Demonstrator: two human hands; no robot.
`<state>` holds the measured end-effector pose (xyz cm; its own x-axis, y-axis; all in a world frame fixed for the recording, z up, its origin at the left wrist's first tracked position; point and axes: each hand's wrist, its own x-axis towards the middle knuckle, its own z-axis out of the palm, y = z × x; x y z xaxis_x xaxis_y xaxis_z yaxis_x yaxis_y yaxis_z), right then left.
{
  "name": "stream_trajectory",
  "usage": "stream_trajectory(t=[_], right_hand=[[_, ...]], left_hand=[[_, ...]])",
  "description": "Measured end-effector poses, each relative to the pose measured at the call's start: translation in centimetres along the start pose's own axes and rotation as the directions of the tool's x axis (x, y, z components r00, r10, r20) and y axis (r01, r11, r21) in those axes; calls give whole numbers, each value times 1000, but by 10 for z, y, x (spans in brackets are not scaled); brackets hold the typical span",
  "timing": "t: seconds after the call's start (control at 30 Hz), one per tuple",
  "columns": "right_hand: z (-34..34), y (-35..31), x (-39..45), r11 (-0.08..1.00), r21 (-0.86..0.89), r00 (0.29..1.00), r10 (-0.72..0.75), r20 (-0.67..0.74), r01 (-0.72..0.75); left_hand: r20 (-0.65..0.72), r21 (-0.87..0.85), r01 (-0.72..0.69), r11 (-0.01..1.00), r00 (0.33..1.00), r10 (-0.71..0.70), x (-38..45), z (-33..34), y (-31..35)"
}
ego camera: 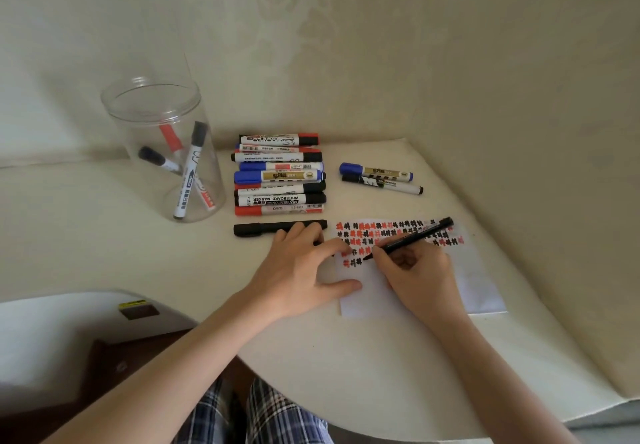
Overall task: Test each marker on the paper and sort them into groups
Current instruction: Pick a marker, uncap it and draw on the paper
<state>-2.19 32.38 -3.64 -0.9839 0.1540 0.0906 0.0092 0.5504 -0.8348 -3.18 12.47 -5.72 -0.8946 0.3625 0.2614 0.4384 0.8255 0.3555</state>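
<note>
Head view: right hand (417, 272) pinches a black marker (410, 237), tip on the paper (481, 281); left hand (304, 270) lies flat beside it, fingers relaxed.

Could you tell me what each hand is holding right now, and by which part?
The right hand pinches a black marker low on its barrel, near the tip. The left hand holds nothing; it rests flat on the paper.

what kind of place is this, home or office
Likely a home: a small cream table set in a corner of patterned wallpaper, and plaid lounge trousers on the person seated there.
</note>
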Motion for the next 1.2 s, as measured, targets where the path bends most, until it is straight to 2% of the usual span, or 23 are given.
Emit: stream_trajectory(t=[0.17, 0.3, 0.4, 0.57, 0.83, 1.2], right_hand=[[2, 3, 1, 1000, -1, 999, 6, -38, -6], [0, 2, 0, 999, 48, 1000, 10, -8, -9], [2, 1, -2, 999, 30, 1000, -13, 4, 12], [2, 2, -1, 1000, 19, 998, 10, -55, -9], [2, 1, -1, 1000, -8, 1000, -9, -30, 8], [2, -1, -2, 999, -2, 998, 40, -55, -40]], left_hand=[[5, -1, 2, 1000, 1000, -2, 0, -1, 0], [0, 6, -1, 1000, 1000, 1, 0, -1, 0], [3, 10, 1, 1000, 1000, -1, 0, 0, 0], [-2, 10, 2, 1000, 1000, -2, 0, 0, 0], [-7, 9, -2, 1000, 1000, 2, 0, 2, -1], [9, 12, -5, 1000, 1000, 5, 0, 0, -1]])
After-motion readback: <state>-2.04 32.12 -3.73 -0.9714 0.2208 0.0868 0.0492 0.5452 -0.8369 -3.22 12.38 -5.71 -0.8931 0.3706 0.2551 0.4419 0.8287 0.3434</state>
